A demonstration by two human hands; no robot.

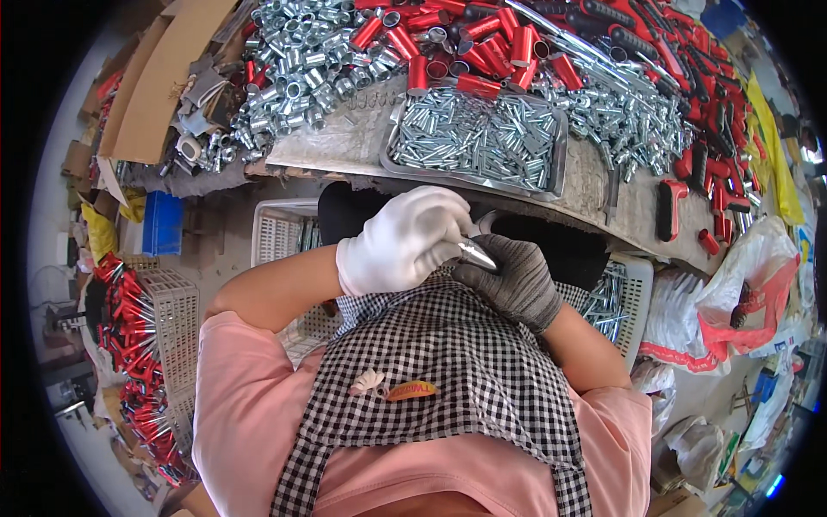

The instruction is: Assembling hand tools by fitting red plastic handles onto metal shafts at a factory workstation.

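Observation:
My left hand (405, 241), in a white glove, is closed with its fingertips pinched at one end of a shiny silver metal piece (478, 255). My right hand (517, 280), wearing a dark grey knit glove, wraps round the same piece from the other side. Only a smooth, rounded part of it shows; the gloves cover the rest, so its exact kind is unclear. Both hands meet in front of my checked apron (448, 345), just below the bench edge. Beyond them, a metal tray (558, 164) on the bench holds many small silver pins.
Silver collars (297, 65) and red tubes (495, 52) are heaped on the bench (594, 194). Red-and-black handles (672, 209) lie at its right. Crates stand beside my lap, one with metal rods (607, 302). A crate of red tools (172, 319) is at left, plastic bags (732, 302) at right.

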